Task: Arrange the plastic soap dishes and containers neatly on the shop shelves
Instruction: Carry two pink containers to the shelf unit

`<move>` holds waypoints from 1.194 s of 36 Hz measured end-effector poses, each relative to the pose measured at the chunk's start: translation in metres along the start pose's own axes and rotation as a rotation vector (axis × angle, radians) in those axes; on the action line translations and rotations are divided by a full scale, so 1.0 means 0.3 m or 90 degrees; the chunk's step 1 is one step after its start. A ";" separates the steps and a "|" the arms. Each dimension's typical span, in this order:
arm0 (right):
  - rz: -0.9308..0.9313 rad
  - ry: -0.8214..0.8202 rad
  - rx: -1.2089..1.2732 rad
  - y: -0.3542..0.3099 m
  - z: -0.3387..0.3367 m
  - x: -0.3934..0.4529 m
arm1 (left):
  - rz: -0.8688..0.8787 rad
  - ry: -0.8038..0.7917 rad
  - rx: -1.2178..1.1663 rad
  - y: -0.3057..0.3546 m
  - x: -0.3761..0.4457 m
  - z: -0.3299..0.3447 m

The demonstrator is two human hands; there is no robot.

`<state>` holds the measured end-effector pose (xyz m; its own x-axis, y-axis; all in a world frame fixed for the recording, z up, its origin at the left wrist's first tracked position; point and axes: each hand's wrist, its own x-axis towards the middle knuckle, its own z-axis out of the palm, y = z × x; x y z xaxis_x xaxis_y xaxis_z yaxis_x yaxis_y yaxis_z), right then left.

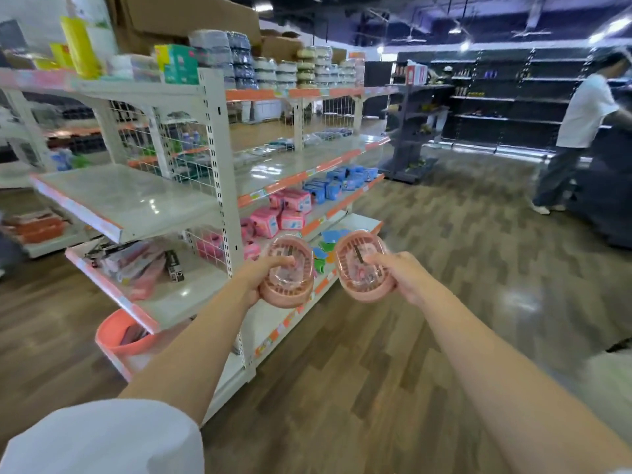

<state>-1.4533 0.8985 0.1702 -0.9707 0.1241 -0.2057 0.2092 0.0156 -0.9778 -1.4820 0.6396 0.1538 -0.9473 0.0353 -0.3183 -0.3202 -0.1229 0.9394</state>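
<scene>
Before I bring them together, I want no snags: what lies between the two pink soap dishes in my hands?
Nothing at their level in the head view; through the gap between left dish and right dish show blue and green packs on the shelf behind.

Both arms are stretched out in front of the person, bare from the elbow down, and they run roughly side by side with a gap between them. The left arm comes out of a short white sleeve (102,436) at the lower left and angles up toward the middle. The left hand (265,277) is curled around a pink soap dish (286,273), thumb lying over its top and the fingers tucked beneath. The right arm enters from the lower right corner and reaches up and inward. The right hand (403,275) grips a second pink soap dish (362,270) the same way, thumb pressed on top. The two hands sit level, near each other but not touching.
</scene>
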 end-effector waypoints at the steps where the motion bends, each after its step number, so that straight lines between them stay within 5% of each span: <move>1: -0.002 -0.003 0.001 -0.021 0.004 0.048 | 0.005 0.000 0.001 0.019 0.049 0.003; 17: 0.011 0.005 -0.013 -0.121 0.034 0.706 | 0.001 0.033 -0.010 0.191 0.670 0.095; 32: 0.000 -0.093 -0.067 -0.296 -0.106 1.336 | 0.016 0.178 -0.061 0.327 1.132 0.226; 43: -0.038 -0.170 -0.062 -0.396 -0.184 1.709 | 0.072 0.174 -0.117 0.441 1.374 0.482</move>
<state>-1.9694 1.0151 0.1832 -0.9757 -0.1453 -0.1641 0.1486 0.1120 -0.9825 -1.9157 0.7815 0.1654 -0.9323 -0.2523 -0.2590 -0.1833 -0.2878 0.9400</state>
